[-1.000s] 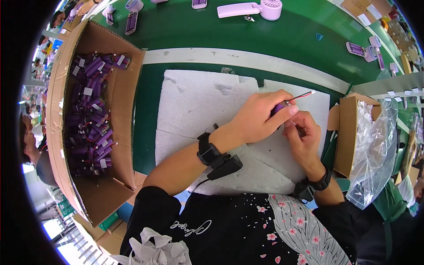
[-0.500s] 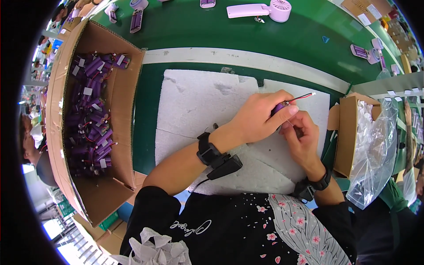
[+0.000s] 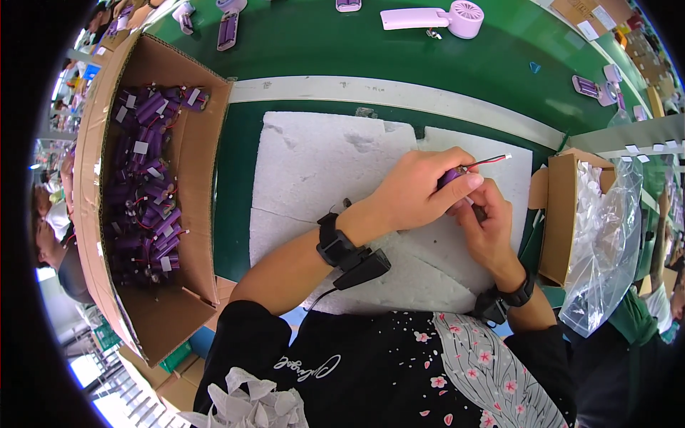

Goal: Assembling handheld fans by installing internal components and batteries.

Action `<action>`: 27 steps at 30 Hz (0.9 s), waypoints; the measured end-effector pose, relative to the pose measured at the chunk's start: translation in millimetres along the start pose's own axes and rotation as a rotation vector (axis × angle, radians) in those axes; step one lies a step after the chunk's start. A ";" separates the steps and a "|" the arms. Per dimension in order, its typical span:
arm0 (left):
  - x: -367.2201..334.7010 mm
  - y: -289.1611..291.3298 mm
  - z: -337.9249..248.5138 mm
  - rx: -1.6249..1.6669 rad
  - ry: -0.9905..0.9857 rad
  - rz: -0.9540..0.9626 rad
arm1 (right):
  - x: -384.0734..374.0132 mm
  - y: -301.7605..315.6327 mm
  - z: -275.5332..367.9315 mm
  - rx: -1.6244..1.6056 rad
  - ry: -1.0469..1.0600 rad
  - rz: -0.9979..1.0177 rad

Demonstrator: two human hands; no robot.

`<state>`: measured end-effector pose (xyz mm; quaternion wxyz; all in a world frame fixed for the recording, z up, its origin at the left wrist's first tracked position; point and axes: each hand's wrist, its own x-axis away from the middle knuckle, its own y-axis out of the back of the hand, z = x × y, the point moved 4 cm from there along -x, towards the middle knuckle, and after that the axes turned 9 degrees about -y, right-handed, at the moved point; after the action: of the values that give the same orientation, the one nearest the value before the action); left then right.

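A purple battery pack [image 3: 448, 177] is in my left hand [image 3: 417, 189], above the white foam sheet. My left fingers wrap round it and mostly cover it. Red and black wires [image 3: 489, 161] stick out from its end to the right, tipped with a small white connector. My right hand [image 3: 491, 217] is closed in a pinch, its fingertips against the underside of the pack by my left thumb. What those right fingertips pinch is hidden.
At left stands a cardboard box [image 3: 196, 153] with many purple battery packs. A smaller box [image 3: 560, 214] with clear plastic is at right. The foam sheet [image 3: 307, 157] lies before me. Beyond a white rail [image 3: 342, 89], a green belt [image 3: 314, 46] carries lilac handheld fans [image 3: 467, 20].
The fans on the green belt have shifted to the right. My right fingers have moved slightly closer in against the pack; my left hand has hardly moved.
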<state>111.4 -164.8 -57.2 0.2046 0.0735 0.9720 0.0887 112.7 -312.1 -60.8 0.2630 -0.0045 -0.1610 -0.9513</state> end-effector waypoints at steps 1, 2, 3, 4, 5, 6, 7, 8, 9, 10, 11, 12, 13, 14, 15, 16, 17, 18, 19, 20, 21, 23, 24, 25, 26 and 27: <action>0.2 -0.2 0.3 -0.005 -0.005 0.003 | 0.0 -0.2 0.5 0.004 0.003 0.002; 0.3 -0.1 0.6 -0.005 -0.005 0.002 | 0.0 -0.2 0.9 0.004 0.003 0.002; 0.1 0.1 0.5 -0.002 -0.005 0.006 | -0.2 -0.1 1.9 0.006 0.003 0.007; 0.0 0.2 0.4 0.001 -0.006 0.009 | -0.4 -0.1 2.7 0.009 0.002 0.012; -0.1 0.2 0.4 0.005 -0.006 0.012 | -0.6 -0.1 3.1 0.011 0.002 0.017; -0.2 0.1 0.8 0.005 -0.006 0.012 | -0.8 -0.3 2.2 0.011 0.002 0.017; -0.2 -0.1 1.2 0.002 -0.010 0.011 | -0.9 -0.7 0.7 0.013 0.016 0.011; 0.1 -0.3 1.6 -0.001 -0.014 0.009 | -1.0 -1.2 -0.8 0.014 0.031 0.007; 0.3 -0.5 1.7 -0.004 -0.018 0.007 | -1.0 -1.3 -1.3 0.016 0.045 0.002; 0.4 -0.8 1.8 -0.003 -0.018 0.006 | -1.0 -1.0 -1.3 0.016 0.044 0.002; 0.4 -0.8 1.5 -0.014 -0.028 0.001 | -1.0 -0.4 -1.1 0.039 0.046 0.002; 0.4 -0.8 1.1 -0.025 -0.037 -0.005 | -0.9 0.3 -0.7 0.062 0.048 0.003; 0.3 -0.7 0.8 -0.036 -0.047 -0.010 | -1.0 0.6 -0.5 0.085 0.050 0.002; 0.3 -0.7 0.8 -0.035 -0.047 -0.010 | -1.1 0.7 -0.4 0.086 0.050 0.002; 0.2 -0.6 0.6 -0.032 -0.043 -0.008 | -1.2 0.7 -0.2 0.072 0.051 0.003; 0.1 -0.3 0.4 -0.028 -0.039 -0.006 | -1.3 0.6 -0.1 0.058 0.052 0.005; 0.0 -0.2 0.2 -0.025 -0.035 -0.004 | -1.4 0.5 0.0 0.044 0.053 0.007; 0.1 -0.1 -0.2 -0.025 -0.034 -0.004 | -1.5 0.1 -0.8 0.044 0.053 0.007; 0.1 0.1 -0.3 -0.015 -0.026 -0.004 | -1.6 -0.3 -2.4 0.028 0.056 -0.001; 0.2 0.1 -0.3 -0.004 -0.017 -0.004 | -1.6 -0.7 -4.0 0.012 0.059 -0.009; 0.3 0.2 -0.2 0.006 -0.009 -0.004 | -1.6 -0.8 -4.6 -0.005 0.062 -0.017; 0.1 0.4 -0.3 0.007 -0.011 -0.014 | -1.6 -1.0 -3.7 -0.010 0.045 -0.027; -0.2 0.6 -0.2 0.007 -0.013 -0.024 | -1.7 -0.7 -3.0 -0.015 0.028 -0.037; -0.3 0.9 -0.1 0.008 -0.016 -0.034 | -1.8 -0.4 -2.7 -0.020 0.012 -0.048; -0.2 0.8 0.1 0.009 -0.016 -0.034 | -1.8 -0.5 -2.1 -0.019 0.011 -0.048; 0.0 1.0 0.1 0.003 -0.025 -0.041 | -1.8 -0.5 -1.5 -0.024 0.012 -0.051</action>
<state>111.5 -163.8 -57.0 0.2185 0.0551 0.9708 0.0821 114.1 -311.3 -62.6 0.2395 0.0021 -0.1483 -0.9595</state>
